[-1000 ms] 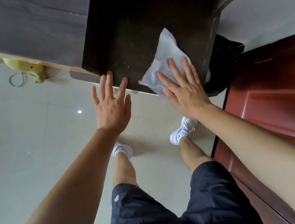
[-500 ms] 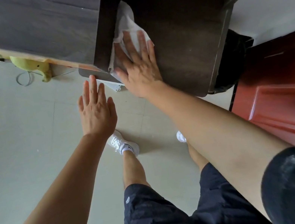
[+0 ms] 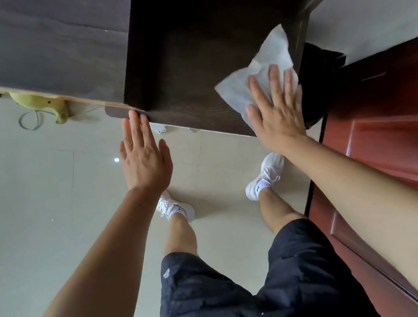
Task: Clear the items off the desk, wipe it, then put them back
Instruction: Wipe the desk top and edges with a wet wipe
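Flat, fingers straight, the right grip (image 3: pixel 278 115) presses a crumpled white paper wipe (image 3: pixel 264 64) onto the dark wooden bench (image 3: pixel 197 48) at its 3 o'clock edge; the left grip (image 3: pixel 143 156), open, touches the 9 o'clock corner. Overshooting could drag the wipe off.

Both arms outstretched, left hand (image 3: pixel 143 157) flat, right hand (image 3: pixel 278 115) fingers (image 3: pixel 258 90) spread

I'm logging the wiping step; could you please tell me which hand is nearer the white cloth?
Right. The right hand presses flat on the white cloth at the desk's right end; the left hand is well to its left, fingertips at the desk's front edge.
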Tool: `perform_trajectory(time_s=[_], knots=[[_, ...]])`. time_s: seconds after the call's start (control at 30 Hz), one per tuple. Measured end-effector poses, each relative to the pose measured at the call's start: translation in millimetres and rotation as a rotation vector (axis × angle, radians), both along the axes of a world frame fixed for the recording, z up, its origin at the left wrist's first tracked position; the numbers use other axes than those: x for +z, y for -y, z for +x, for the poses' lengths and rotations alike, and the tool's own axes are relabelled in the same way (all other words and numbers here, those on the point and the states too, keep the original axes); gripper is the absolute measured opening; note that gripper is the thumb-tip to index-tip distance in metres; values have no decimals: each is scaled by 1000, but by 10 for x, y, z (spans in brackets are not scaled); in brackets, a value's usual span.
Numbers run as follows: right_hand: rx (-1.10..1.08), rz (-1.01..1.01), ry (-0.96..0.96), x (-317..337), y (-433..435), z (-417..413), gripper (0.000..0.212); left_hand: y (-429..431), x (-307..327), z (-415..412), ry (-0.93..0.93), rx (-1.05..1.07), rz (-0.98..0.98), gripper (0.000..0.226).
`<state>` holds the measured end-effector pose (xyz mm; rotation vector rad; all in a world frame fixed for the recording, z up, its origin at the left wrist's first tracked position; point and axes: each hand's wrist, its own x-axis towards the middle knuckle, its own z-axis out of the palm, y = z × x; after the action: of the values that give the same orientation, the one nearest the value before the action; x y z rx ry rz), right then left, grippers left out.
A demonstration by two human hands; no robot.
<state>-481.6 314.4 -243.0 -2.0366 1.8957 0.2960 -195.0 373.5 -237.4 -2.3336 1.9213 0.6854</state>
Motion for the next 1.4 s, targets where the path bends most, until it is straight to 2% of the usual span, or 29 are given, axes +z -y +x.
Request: perform_trajectory(time_s=[0.2,0.33,0.4,0.5,0.63,0.73,0.87,1.03,1.13,1.27,1.4], knots=[[16,-33,83,-43,1011,1098,65,-27,-43,91,40,-74,26,68],[203,-37,99,-16,806,1570,65,-8,-34,104,23,-61,33,73],[299,-50,110,-35,460,1460,62,-5,-16,96,16,-57,42,75],[306,-60,144,-75,-27,998,58,-7,9,107,16,-64,63,75],[274,-34,10,-95,-419,60,63,-13,1,115,22,-61,79,71],[302,6,-33,-36,-362,-375,67,-18,-10,91,6,-58,78,70],[299,39,-17,-32,-106,-147,75,-2,-6,103,-1,-61,74,70],[216,7,55,-96,467,787,73,-9,0,148,-20,-77,61,72],[234,-23,36,-113,484,1129,71,-4,-5,175,-24,-79,49,71],[311,-49,51,-152,-43,707,67,-10,-9,175,-38,-85,43,74],[341,-51,-63,-107,-516,1,81,-35,-18,165,-33,-71,46,73]])
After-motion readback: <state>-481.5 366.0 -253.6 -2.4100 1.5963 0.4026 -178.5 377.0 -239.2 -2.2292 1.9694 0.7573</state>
